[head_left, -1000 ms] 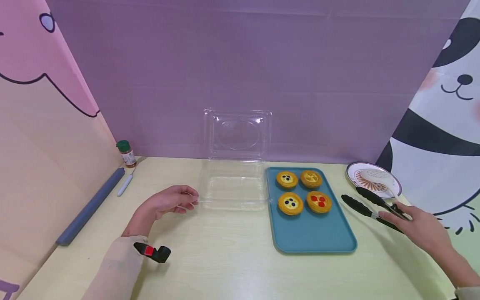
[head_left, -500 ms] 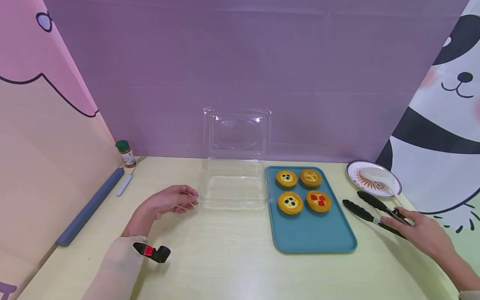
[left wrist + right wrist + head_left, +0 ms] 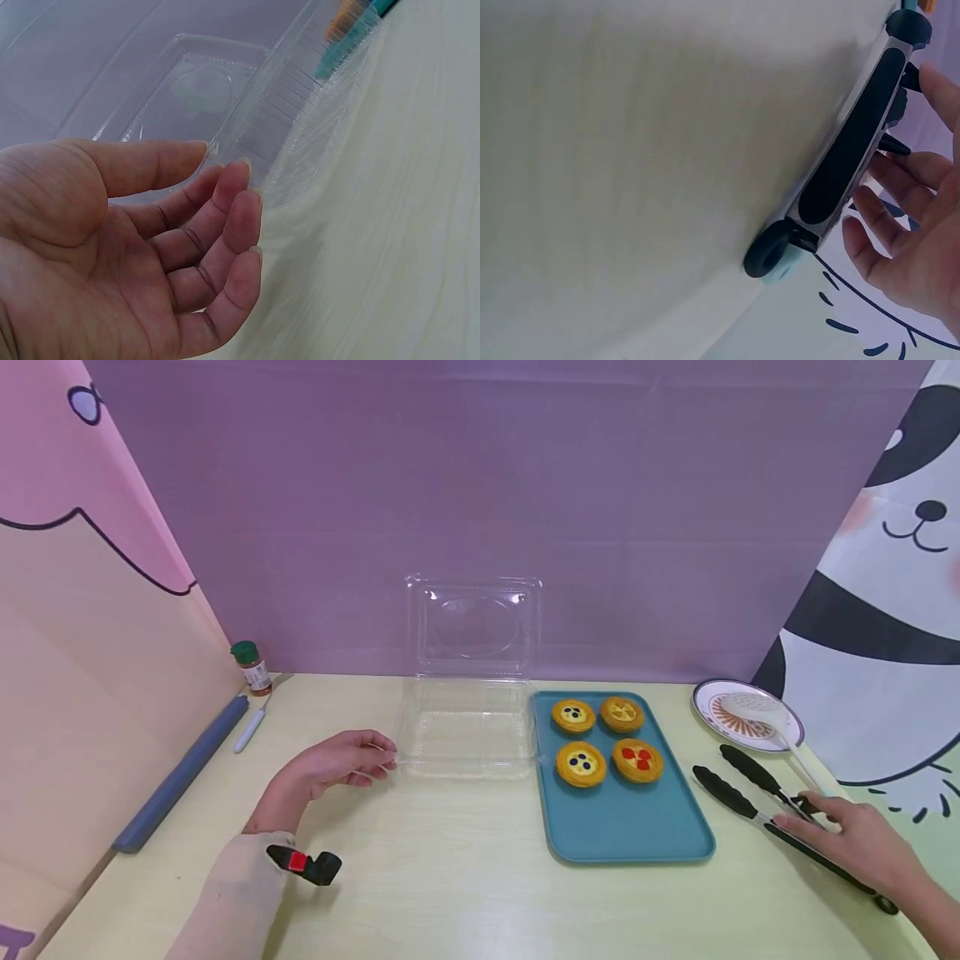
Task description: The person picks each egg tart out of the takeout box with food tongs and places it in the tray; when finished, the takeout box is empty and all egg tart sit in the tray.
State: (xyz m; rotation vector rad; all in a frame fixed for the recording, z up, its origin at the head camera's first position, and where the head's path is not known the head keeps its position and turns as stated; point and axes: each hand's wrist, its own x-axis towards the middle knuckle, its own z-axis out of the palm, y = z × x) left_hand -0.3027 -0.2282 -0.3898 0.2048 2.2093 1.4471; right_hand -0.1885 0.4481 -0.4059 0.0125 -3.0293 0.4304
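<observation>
Left of the teal tray (image 3: 675, 847), the left hand (image 3: 337, 764) rests on the counter (image 3: 450, 893), fingers relaxed, tips touching the front corner of the clear, thin-walled plastic clamshell box (image 3: 467, 731), whose lid stands upright. On the tray sit four round, ridged tarts (image 3: 580, 765). Right of the tray lie black tongs (image 3: 750, 802) with soft-looking grips; the right hand (image 3: 862, 843) lies loosely spread over their handle, not gripping. The step looks like getting hold of the tongs; next calls for closing the fingers round both arms. Behind the tongs, a patterned plate (image 3: 712, 714) carries a white slotted spoon (image 3: 757, 714)
</observation>
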